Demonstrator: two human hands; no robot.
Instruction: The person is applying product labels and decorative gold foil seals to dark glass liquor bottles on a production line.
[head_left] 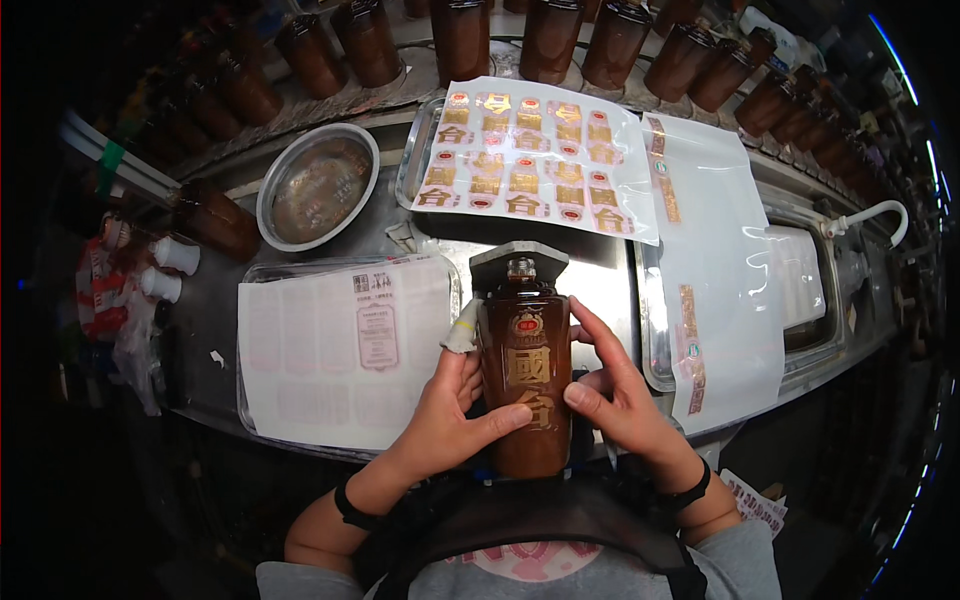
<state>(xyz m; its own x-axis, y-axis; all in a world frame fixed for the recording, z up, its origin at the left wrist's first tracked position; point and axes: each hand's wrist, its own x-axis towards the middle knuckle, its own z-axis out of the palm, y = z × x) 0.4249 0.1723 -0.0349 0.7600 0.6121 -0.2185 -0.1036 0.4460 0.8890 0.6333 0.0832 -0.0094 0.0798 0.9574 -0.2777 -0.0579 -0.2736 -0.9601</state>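
A brown glass bottle [525, 445] with gold characters and a red emblem on its front stands before me, its neck pointing away. My left hand [445, 415] grips its left side, thumb across the lower gold character. A pale covering with a yellow line [462, 328] wraps the left index finger. Against the right side rests my right hand [618, 395], with the index finger stretched along the shoulder and the thumb near the lower edge. Behind the neck lies a dark angular plate [552, 256]. The far sides of the bottle are hidden.
A sheet of gold and red decals [545, 150] covers a far tray. To its right hang clear strip sheets [710, 270]. On the left are a white decal sheet [310, 370] on a tray and a metal bowl [268, 200]. Several brown bottles [550, 40] line the back. A white tap [885, 215] stands right.
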